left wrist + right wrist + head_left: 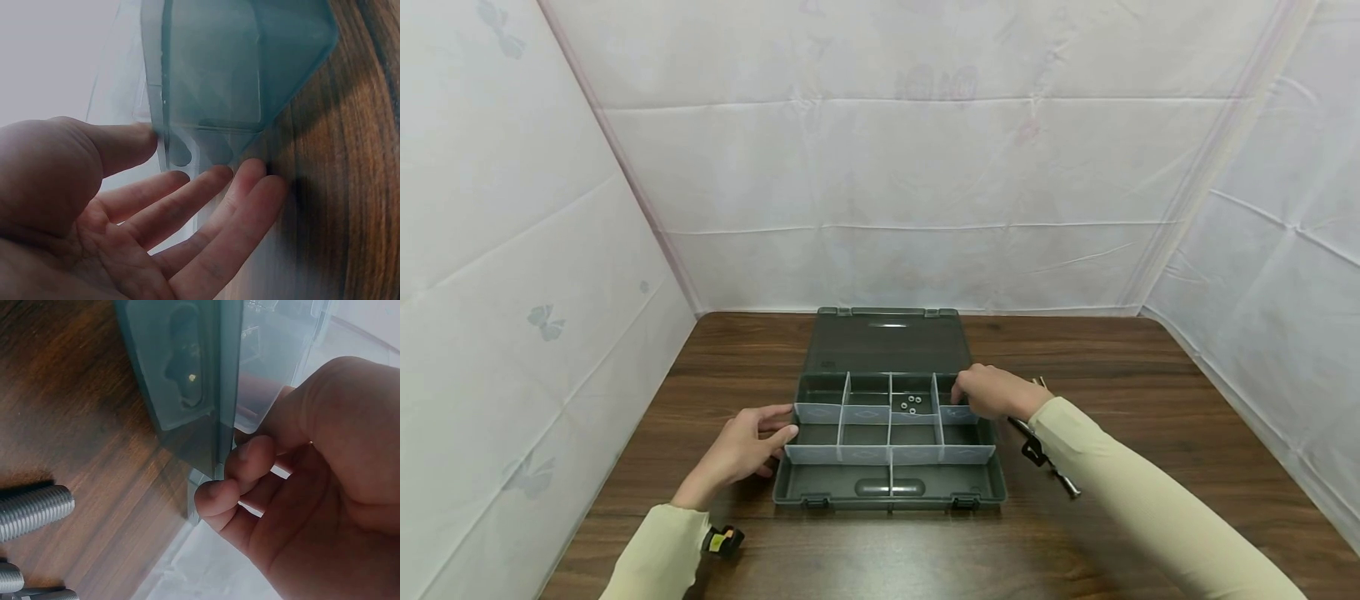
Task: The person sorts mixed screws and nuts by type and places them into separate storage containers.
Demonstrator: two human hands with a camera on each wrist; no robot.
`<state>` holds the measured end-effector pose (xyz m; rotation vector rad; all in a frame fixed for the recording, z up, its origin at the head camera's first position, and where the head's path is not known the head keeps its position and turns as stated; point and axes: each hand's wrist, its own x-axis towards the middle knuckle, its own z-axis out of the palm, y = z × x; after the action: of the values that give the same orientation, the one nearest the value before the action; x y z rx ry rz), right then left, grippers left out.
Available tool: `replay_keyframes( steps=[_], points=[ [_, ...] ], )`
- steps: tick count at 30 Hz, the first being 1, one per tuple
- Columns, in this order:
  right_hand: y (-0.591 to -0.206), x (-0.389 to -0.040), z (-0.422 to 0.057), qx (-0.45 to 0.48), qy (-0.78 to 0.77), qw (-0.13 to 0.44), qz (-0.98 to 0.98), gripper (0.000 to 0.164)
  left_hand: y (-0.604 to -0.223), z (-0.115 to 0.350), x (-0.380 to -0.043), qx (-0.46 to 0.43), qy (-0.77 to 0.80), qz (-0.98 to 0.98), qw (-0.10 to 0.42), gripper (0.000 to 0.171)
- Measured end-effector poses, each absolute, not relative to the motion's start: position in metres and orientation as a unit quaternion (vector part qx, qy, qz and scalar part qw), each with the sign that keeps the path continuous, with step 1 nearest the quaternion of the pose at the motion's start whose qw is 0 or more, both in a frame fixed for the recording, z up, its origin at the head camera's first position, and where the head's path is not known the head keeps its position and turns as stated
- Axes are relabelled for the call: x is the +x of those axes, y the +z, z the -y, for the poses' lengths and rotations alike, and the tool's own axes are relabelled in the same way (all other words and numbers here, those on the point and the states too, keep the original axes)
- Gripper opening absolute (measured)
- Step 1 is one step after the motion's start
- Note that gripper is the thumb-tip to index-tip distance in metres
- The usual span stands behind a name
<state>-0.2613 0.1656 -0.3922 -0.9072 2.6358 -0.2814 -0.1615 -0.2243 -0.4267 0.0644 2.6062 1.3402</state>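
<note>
A dark translucent compartment box (889, 505) lies on the table with its lid folded back. My left hand (741, 446) is at its left side. In the left wrist view the thumb rests at the rim, and loosely extended fingers (212, 187) touch the outer wall. My right hand (996, 392) reaches over the right wall into the rear right compartment. Its thumb and index fingertips are hidden inside, while the other fingers (219, 497) curl outside the wall; I cannot tell whether it pinches anything. Several small nuts (912, 400) lie in the neighbouring rear compartment.
Threaded metal bolts (37, 511) lie on the wood table right of the box, partly under my right forearm in the head view. Clear dividers (850, 454) split the box. The open lid (887, 342) lies behind it, near the white sheet wall (887, 192).
</note>
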Motion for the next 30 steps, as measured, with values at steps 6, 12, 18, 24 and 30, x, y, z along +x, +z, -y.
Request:
replay_keyframes(
  steps=[6, 12, 18, 24, 30],
  points=[
    [-0.392, -0.262, -0.166, -0.322, -0.100, 0.166, -0.927, 0.044, -0.427, 0.224, -0.162, 0.021, 0.454, -0.885, 0.104, 0.054],
    [-0.392, -0.262, -0.168, -0.339, -0.130, 0.159, -0.918, 0.039, -0.428, 0.225, -0.163, 0.018, 0.452, -0.886, 0.107, 0.053],
    [-0.393, -0.263, -0.171, -0.358, -0.142, 0.137, -0.913, 0.037, -0.428, 0.227, -0.163, 0.022, 0.451, -0.886, 0.104, 0.053],
    [-0.397, -0.265, -0.179, -0.401, -0.161, 0.070, -0.899, 0.030, -0.428, 0.227, -0.163, 0.022, 0.451, -0.886, 0.106, 0.053],
    [-0.397, -0.266, -0.187, -0.407, -0.171, 0.004, -0.897, 0.025, -0.427, 0.227, -0.163, 0.024, 0.452, -0.885, 0.106, 0.053]
  ],
)
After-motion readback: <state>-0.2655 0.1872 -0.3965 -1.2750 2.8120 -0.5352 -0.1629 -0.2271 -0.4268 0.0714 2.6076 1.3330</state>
